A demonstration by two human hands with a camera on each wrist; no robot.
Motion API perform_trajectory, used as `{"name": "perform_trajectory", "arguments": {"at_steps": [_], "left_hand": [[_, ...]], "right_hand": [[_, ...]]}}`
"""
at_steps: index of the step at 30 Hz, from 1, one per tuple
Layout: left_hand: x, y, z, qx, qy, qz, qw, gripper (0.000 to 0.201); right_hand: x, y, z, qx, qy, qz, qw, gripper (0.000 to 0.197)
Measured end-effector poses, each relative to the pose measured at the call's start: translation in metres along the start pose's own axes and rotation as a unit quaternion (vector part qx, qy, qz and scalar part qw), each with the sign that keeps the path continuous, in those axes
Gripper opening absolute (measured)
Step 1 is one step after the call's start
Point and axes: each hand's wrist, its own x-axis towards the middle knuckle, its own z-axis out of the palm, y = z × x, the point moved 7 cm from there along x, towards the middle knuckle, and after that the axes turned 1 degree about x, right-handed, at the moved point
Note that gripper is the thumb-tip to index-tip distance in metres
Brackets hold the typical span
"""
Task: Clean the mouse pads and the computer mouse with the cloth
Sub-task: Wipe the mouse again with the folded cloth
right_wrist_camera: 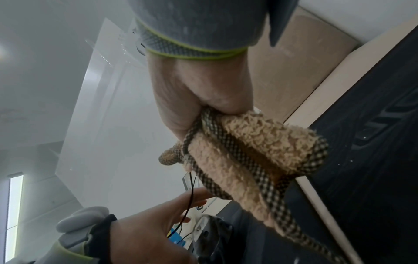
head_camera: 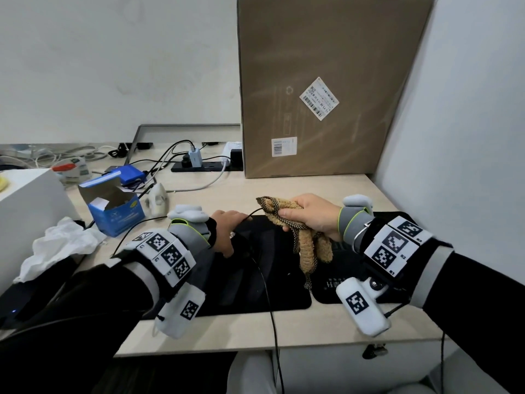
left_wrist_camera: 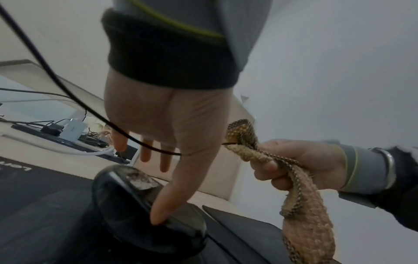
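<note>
Closest to the camera, two flat black mouse pads lie side by side on the pale wood-grain counter (head_camera: 244, 331): the bigger left mouse pad (head_camera: 250, 294) and the right mouse pad (head_camera: 332, 291), which has some small pale lettering on it. A thin black cable (head_camera: 268, 297) snakes across the left one and drops off the front edge.

The left hand (head_camera: 224, 234) is on the left pad with its fingers straight and spread, not gripping anything. From the left wrist view, its thumb tip presses on a glossy black computer mouse (left_wrist_camera: 144, 210), a rounded shell with a scuffed, dusty grey patch near the front. The mouse sits on the left pad.

The right hand (head_camera: 312, 216) is up above the seam between the pads, fist clenched around a cloth (head_camera: 301, 240). It's fuzzy tan terry with a dark checkered woven trim, bunched up, with its tails dangling down. The cable runs up into the cloth bundle.

Further back: crumpled white tissue (head_camera: 56, 248), an open blue cardboard box (head_camera: 113, 206), a black power strip (head_camera: 207, 165) with chargers, and a tall brown cardboard carton (head_camera: 326, 81) leaning against the white wall.
</note>
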Motion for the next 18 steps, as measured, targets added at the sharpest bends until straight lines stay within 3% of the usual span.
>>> {"name": "perform_trajectory", "arguments": {"at_steps": [4,8,13,16,18], "left_hand": [[0.006,-0.003,0.018,0.030,-0.049,0.013,0.998,0.087],[0.006,-0.003,0.023,0.050,-0.031,0.010,0.998,0.078],[0.003,-0.019,0.022,-0.130,0.010,-0.014,0.991,0.083],[-0.008,-0.025,-0.005,-0.306,0.096,-0.024,0.947,0.061],[-0.019,-0.030,-0.029,-0.427,0.167,-0.031,0.888,0.045]], "right_hand": [[-0.002,0.005,-0.002,0.001,0.017,-0.001,1.000,0.022],[-0.002,0.012,-0.002,0.023,0.037,0.010,0.999,0.022],[-0.008,0.010,-0.009,0.035,0.085,-0.015,0.996,0.023],[-0.016,-0.004,-0.017,0.065,0.119,-0.057,0.989,0.023],[-0.024,-0.016,-0.023,0.088,0.144,-0.090,0.982,0.023]]}}
